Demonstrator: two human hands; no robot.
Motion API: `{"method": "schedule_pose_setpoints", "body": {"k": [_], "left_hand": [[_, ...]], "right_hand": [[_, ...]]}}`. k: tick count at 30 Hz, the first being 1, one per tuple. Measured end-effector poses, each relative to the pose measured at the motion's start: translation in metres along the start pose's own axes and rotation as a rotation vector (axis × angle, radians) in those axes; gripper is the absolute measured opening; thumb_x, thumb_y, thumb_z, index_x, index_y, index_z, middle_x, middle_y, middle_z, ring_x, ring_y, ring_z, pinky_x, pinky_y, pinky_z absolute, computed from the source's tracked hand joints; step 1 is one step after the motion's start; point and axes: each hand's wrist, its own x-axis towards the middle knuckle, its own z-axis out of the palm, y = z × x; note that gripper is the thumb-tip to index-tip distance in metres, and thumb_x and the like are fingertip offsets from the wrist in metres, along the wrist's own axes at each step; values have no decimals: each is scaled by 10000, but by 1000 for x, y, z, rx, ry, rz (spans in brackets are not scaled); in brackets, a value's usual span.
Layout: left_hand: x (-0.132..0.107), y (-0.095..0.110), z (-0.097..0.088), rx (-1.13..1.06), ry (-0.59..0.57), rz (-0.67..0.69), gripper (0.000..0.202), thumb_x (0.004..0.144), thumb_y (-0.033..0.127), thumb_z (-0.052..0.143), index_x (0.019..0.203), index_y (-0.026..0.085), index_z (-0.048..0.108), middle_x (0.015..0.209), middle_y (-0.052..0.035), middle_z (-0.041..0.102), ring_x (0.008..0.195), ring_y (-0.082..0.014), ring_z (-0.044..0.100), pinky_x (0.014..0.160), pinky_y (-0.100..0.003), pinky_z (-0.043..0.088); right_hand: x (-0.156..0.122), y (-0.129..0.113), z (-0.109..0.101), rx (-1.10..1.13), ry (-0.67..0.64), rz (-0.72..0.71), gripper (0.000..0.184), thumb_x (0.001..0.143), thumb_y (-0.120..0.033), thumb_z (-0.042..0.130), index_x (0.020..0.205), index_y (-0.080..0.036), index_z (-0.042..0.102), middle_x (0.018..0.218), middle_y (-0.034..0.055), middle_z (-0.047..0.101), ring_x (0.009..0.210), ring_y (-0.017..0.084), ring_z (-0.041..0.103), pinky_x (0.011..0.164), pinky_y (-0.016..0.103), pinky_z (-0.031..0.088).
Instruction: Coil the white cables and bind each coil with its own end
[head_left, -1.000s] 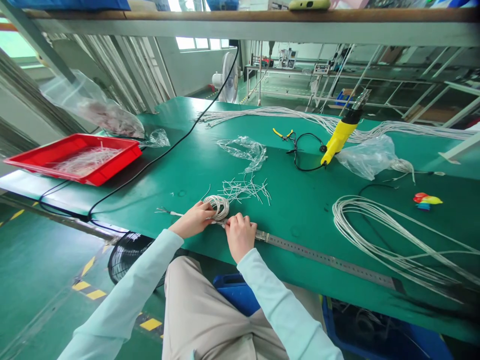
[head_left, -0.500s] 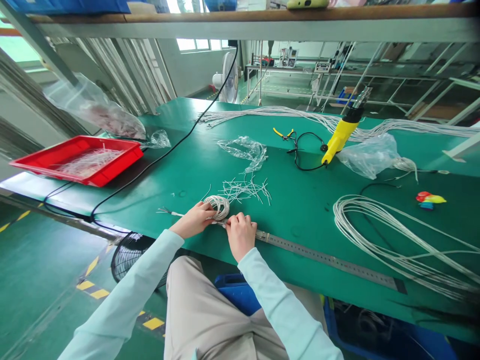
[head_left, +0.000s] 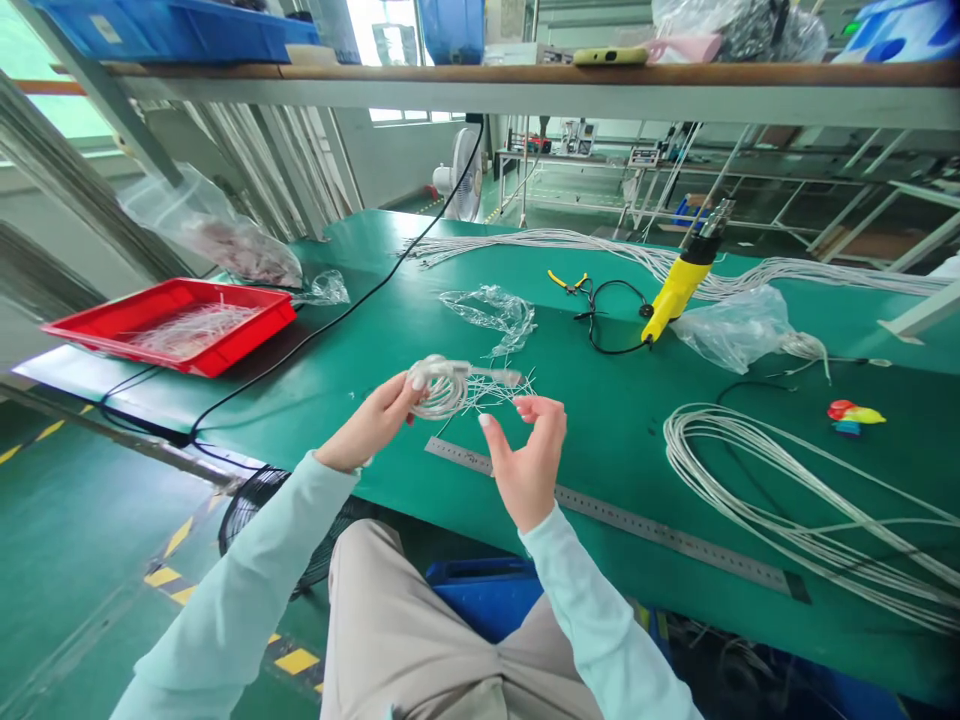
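A small coil of white cable [head_left: 442, 392] is gripped between the thumb and fingers of my left hand [head_left: 382, 418], raised above the green table [head_left: 352, 345]. From the coil a connector-like cable end [head_left: 495, 375] points to the right. Thumb and fingers spread apart, my right hand [head_left: 527, 450] hovers just below and right of that end, holding nothing. Beneath my hands lies a steel ruler [head_left: 645, 530], partly covered by my right hand. Loose thin white strips [head_left: 480, 398] are scattered behind the coil.
A red tray [head_left: 191, 350] of white strips stands at left, beside a black cord [head_left: 337, 305]. Further back are a clear plastic wrapper [head_left: 499, 318], yellow-handled pliers [head_left: 568, 283] and a yellow heat gun [head_left: 679, 290]. A large white cable loop [head_left: 697, 450] lies right.
Both hands have risen off the ruler, the left lifting the coil. My right hand has opened and moved right, away from the coil. The view has tipped up slightly.
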Motion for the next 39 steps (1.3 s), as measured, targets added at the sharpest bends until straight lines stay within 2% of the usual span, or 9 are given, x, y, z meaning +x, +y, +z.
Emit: {"method": "schedule_pose_setpoints", "body": {"k": [3,5,11,18,23,26,29,35,39], "left_hand": [[-5,21,16,-266,49,-59,502,963,623,217,865,206,479,805,-39,543,697,-173,557,564,-292,493],[-10,26,35,-399,73,-105,526,938,669,238,871,210,486,805,-48,579,722,-187,594,597,-310,518],[-28,2,74,-549,209,-256,701,879,757,233,1038,171,585,909,-94,644,828,-206,629,696,-322,548],[-46,-39,39,-183,159,-412,759,831,774,351,790,136,759,778,-121,736,574,-202,612,535,-323,506],[-52,-59,15,304,273,-339,416,927,514,484,850,182,724,981,-87,723,957,-252,632,881,-427,468],[-57,-65,10,513,277,-318,347,947,407,517,743,169,667,833,-56,691,891,-227,630,875,-448,459],[-57,-66,11,627,199,-224,355,964,361,493,710,170,651,708,-36,655,823,-228,630,824,-434,472],[-39,-66,21,651,-55,112,310,937,178,469,1196,197,640,1226,-104,672,1052,-256,604,907,-409,472],[-24,-79,25,636,-202,240,311,890,128,577,1185,200,645,1202,-85,677,1003,-239,624,880,-412,506]], "right_hand": [[7,-9,-6,516,-281,232,797,783,-579,659,1406,-191,346,1372,170,516,1168,263,564,886,396,505],[15,-14,-5,749,-486,314,740,778,-604,624,1360,-186,439,1272,135,622,1076,247,635,834,375,537],[48,5,13,654,-588,307,378,737,-509,715,891,-165,723,783,5,724,715,154,633,632,260,479],[75,40,50,429,-767,324,228,914,-341,649,823,-132,663,679,-39,631,567,91,583,579,247,505],[71,43,77,311,-821,283,210,923,-341,643,941,-134,663,819,-7,675,681,122,643,653,288,552],[65,47,90,232,-811,247,225,912,-357,653,922,-132,665,855,2,681,733,141,654,686,308,557],[61,51,98,174,-794,213,236,917,-369,643,935,-134,664,892,12,685,780,155,662,720,328,560],[57,49,100,79,-768,132,263,928,-392,624,965,-136,666,899,15,694,802,165,672,742,342,561],[57,44,97,-11,-724,84,264,925,-401,625,915,-141,668,876,9,689,786,160,665,746,342,555]]}}
